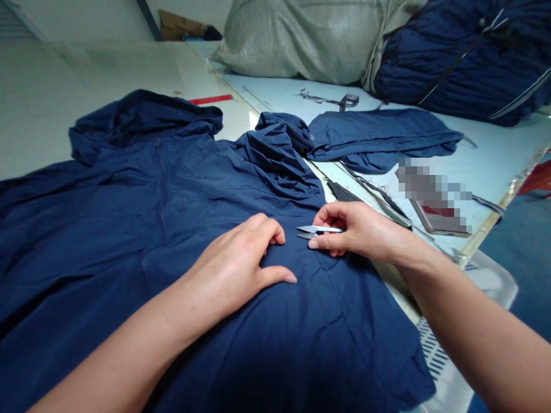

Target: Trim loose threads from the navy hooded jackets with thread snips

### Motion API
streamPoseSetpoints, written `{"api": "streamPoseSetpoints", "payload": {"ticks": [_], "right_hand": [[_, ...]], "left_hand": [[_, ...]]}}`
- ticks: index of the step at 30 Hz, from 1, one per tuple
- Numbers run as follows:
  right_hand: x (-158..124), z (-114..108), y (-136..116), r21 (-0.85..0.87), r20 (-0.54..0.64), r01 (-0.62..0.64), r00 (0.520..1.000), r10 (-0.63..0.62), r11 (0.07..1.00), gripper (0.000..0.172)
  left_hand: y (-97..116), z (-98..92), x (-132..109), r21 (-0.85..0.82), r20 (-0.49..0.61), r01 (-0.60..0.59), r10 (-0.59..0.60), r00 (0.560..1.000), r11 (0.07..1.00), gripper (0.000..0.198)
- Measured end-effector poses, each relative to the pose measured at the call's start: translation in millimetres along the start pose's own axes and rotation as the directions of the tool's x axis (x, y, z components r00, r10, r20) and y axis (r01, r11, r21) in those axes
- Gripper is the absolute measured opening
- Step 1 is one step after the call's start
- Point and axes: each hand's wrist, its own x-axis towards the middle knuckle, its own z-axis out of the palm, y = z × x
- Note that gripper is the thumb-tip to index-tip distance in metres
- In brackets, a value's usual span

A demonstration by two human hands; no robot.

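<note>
Navy cloth, thin, smooth and faintly creased, makes up the garment point(129, 229) spread wide over the pale table point(107, 74); its hood end lies bunched in soft folds at the far side. On the garment's near middle rests the left hand point(239, 264), palm down, fingers curled under and thumb stretched out along the fabric; it grasps nothing and only presses on the cloth. Just beside it, also on the garment, the right hand point(361, 232) is closed on a pair of small metal snips point(318, 231), pinched between thumb and fingers; the slim, shiny blades stand slightly apart and point at the left hand's knuckles, just above the cloth. Beyond the garment's far right edge lies a folded piece point(379, 135) of the same navy stuff; behind that sit a bulging grey woven sack point(310, 37) and a strapped bundle point(465, 57) of dark blue fabric. A red strip point(210, 99) lies flat past the hood; a white slotted plastic basket point(486, 281) sits by the garment's right edge, under the right forearm.
</note>
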Motion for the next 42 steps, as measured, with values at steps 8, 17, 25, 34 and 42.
{"api": "streamPoseSetpoints", "payload": {"ticks": [8,17,25,34,42], "right_hand": [[-2.8,-1.3,-2.2,-0.048,-0.001,-0.002,1.0,0.002,0.999,0.03],[-2.4,-1.3,-1.6,-0.05,-0.004,0.009,1.0,-0.009,0.999,0.026],[-2.7,-1.4,-1.8,-0.031,-0.014,0.013,1.0,-0.014,0.999,0.026],[-3.8,1.1,-2.4,0.018,-0.074,0.012,0.997,-0.01,1.0,0.032],[-3.8,0.0,-4.5,-0.191,-0.11,0.144,0.98,-0.167,0.971,0.036]], "left_hand": [[-4.9,-7.9,1.9,-0.116,0.113,-0.078,0.091,0.989,0.99,0.035],[-8.4,-11.0,0.8,-0.057,0.092,-0.207,0.212,0.973,0.977,0.031],[-4.0,-13.3,-0.7,0.027,0.137,-0.255,0.249,0.959,0.967,0.032],[-2.2,-9.2,5.7,-0.107,0.104,-0.137,0.149,0.983,0.985,0.021],[5.8,1.3,3.0,0.061,-0.025,0.032,-0.03,0.999,0.998,0.057]]}}
